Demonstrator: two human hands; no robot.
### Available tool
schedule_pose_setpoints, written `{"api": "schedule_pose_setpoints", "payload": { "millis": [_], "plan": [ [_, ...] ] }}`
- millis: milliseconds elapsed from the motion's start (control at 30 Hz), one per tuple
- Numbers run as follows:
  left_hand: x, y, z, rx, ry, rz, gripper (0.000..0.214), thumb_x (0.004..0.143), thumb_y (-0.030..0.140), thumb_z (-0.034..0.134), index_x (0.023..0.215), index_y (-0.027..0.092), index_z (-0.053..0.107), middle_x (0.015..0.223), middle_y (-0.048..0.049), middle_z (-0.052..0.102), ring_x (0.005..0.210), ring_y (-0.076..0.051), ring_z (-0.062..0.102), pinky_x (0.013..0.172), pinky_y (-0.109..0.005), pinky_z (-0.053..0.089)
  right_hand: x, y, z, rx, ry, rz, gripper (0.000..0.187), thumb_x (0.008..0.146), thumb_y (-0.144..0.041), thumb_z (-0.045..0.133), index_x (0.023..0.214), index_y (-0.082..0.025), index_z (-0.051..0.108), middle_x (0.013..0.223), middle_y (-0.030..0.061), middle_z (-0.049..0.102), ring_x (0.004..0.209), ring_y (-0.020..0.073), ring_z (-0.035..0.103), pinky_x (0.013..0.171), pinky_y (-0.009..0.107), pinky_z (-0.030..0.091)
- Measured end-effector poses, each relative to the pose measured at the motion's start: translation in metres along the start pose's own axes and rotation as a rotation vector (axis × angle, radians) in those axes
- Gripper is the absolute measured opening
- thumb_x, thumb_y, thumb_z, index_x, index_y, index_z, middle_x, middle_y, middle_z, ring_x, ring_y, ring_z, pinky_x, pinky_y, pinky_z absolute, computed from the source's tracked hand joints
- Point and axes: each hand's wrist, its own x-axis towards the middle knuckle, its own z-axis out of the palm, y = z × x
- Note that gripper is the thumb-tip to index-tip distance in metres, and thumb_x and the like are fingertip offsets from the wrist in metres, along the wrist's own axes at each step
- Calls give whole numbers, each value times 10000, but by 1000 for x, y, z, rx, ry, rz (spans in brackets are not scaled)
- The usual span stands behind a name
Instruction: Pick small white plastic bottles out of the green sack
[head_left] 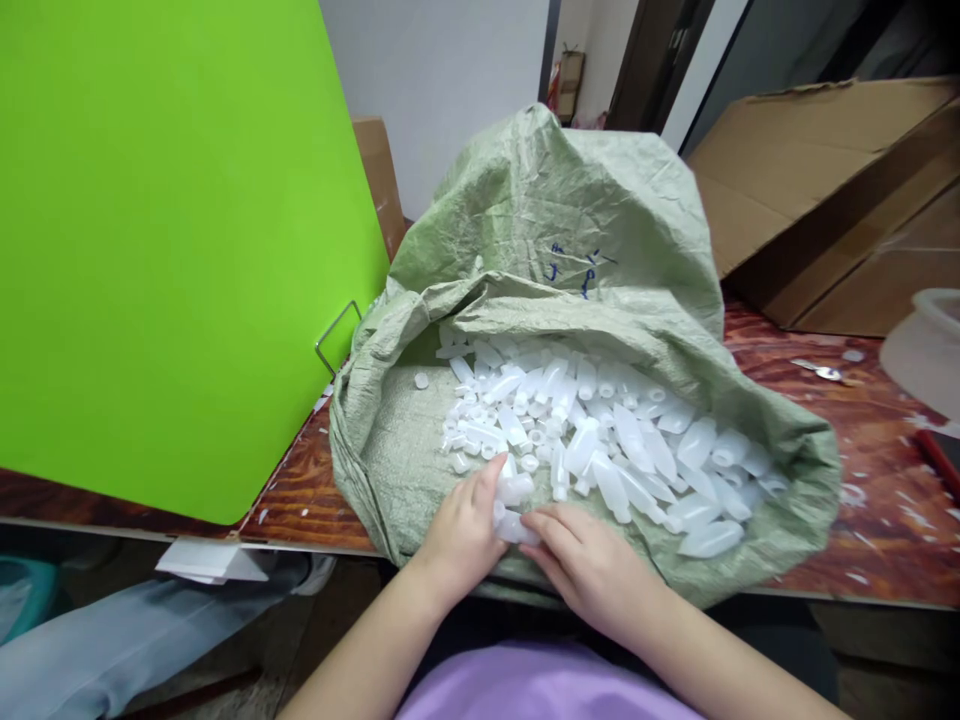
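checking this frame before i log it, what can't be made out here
Head view only:
- What the left hand and right hand grip: fingers cover the small white plastic bottles between them.
- How deep the bottle pile goes: the green woven sack folds over it.
- The pale container at right: cut off by the frame edge.

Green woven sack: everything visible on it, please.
The green woven sack looks like crinkled plastic weave, pale green, with blue handwriting on its upper side. It lies slumped on the wooden table, mouth folded open toward the person. Inside sits a heap of small translucent white plastic bottles. The left hand and right hand rest at its near rim, touching bottles.
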Motion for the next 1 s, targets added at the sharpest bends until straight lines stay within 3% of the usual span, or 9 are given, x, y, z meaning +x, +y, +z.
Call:
{"api": "schedule_pose_setpoints", "payload": {
  "millis": [100,167,300,367,567,767,900,1000],
  "plan": [
    [0,-1,0,-5,3,21,763,708,150,601,1353,164,195,1220,-159,541,1047,-268,567,855,-420,492,4,-3,2,-53,-60,174,290,920,-328,395,743,-175,566,658,38,607,614,176,600,556,271,448],
    [1,0,-1,-15,-7,8,756,713,155,592,1355,163,193,1209,-158,546,1055,-271,564,853,-422,492,6,-4,2,-97,-79,199,335,917,-344,392,665,-183,544,603,28,580,581,177,584,536,273,431],
    [2,1,-3,-47,-49,-92,760,681,118,581,1347,159,216,1209,-154,550,1069,-267,560,862,-412,488,3,-1,1,-86,8,-3,219,899,-327,442,937,-158,577,853,93,630,774,208,601,664,298,458],
    [2,2,-4,-52,-62,-110,760,671,102,570,1344,155,223,1206,-153,554,1069,-264,560,863,-407,487,1,0,2,-75,-1,-31,190,908,-276,425,975,-158,559,855,91,623,762,200,593,661,294,453],
    [2,2,-4,-52,-42,-101,756,675,125,577,1341,147,218,1171,-164,567,1071,-286,557,857,-424,483,5,-9,1,69,-142,222,138,887,-268,462,816,-178,537,783,49,608,734,188,586,641,281,430],
    [0,2,-5,-133,-49,-235,834,654,163,621,1347,160,156,1100,-147,583,989,-280,597,813,-415,501,20,9,-29,214,-227,297,163,888,-330,464,886,-205,569,770,11,615,677,158,571,578,250,400],
    [-1,1,-6,-160,-81,-254,966,606,105,619,1368,204,33,1120,-108,561,992,-268,586,832,-429,488,45,28,-35,-127,-108,223,170,887,-215,450,914,-175,613,895,76,620,873,226,553,735,328,417],
    [-1,0,-6,-181,-79,-245,1035,618,118,635,1369,229,-68,1127,-96,538,986,-255,581,837,-423,485,64,31,-24,-262,-168,110,142,801,-97,520,869,-145,635,878,104,632,875,255,548,742,345,412]
  ]
}}
